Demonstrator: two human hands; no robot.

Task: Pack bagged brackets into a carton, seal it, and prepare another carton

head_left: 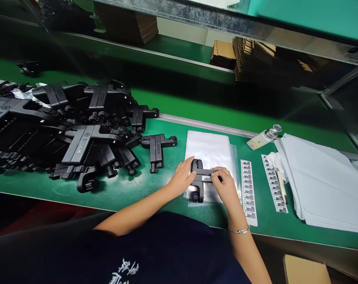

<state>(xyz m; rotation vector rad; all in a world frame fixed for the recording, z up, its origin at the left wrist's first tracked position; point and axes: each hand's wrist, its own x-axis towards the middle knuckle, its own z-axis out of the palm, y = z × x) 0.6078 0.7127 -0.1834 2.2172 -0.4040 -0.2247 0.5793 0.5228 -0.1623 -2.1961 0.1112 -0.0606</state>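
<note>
A black T-shaped bracket (pixel 200 180) lies on a stack of clear plastic bags (pixel 208 146). My left hand (pixel 181 178) holds its crossbar end, the thumb on top and the fingers stretched along the far side. At the other end, my right hand (pixel 225 185) has its fingers curled and thumb bent onto the bracket's stem. A small whitish label (pixel 207 178) shows on the stem beside the right thumb; the fingertips partly cover that end. Right of the bags lies a sheet of grey-and-white labels (pixel 248 193).
Several black brackets marked BOSCH (pixel 81 144) are heaped at left. A second label strip (pixel 275 185), a pen (pixel 282 186), a bottle with a metal top (pixel 263 138) and white sheets (pixel 327 181) are at right. A metal-edged shelf (pixel 226 27) hangs above the green table (pixel 167 157).
</note>
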